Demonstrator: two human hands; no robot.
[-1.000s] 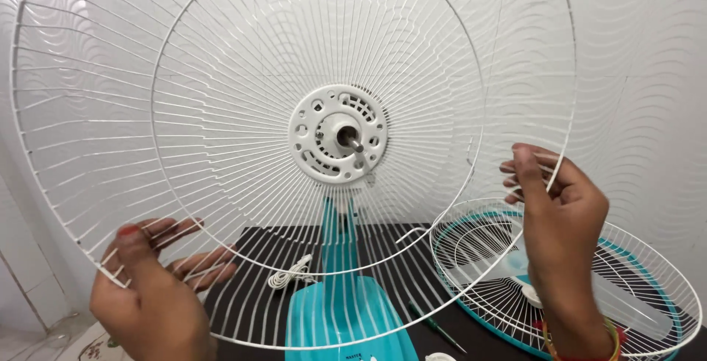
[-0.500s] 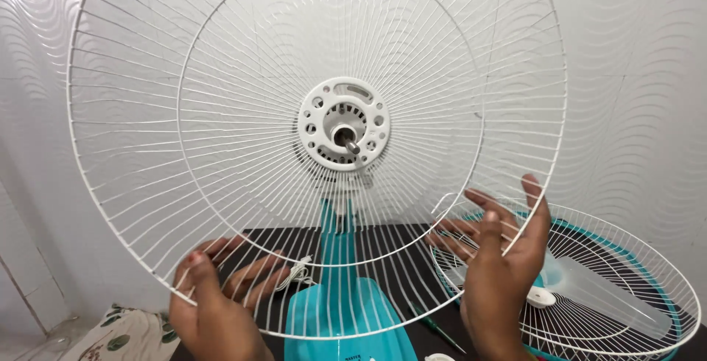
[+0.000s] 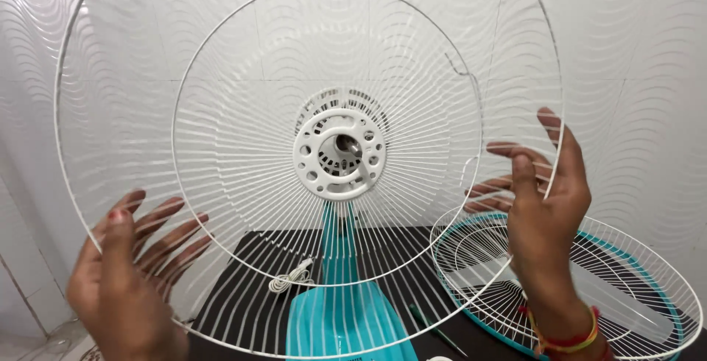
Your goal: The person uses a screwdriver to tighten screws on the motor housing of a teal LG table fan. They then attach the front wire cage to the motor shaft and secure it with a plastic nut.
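- Head view: a large white round wire fan guard [image 3: 243,184] stood upright over the white plastic motor hub [image 3: 339,153] of a teal fan stand [image 3: 340,309], its centre ring around the metal shaft.
- The left hand [image 3: 125,272] cupped the rim at lower left, fingers spread behind the wires and thumb in front; the right hand [image 3: 545,199] pinched the rim at right between thumb and fingers.
- A second white-and-teal wire guard [image 3: 633,287] lay flat on the dark bench [image 3: 250,258] to the right, with a coiled white cord [image 3: 291,278] and a green-handled screwdriver [image 3: 434,328] nearby.
- Judged from this view, the guard would seat best with an even hold on both sides and its centre holes lined up squarely with the hub.
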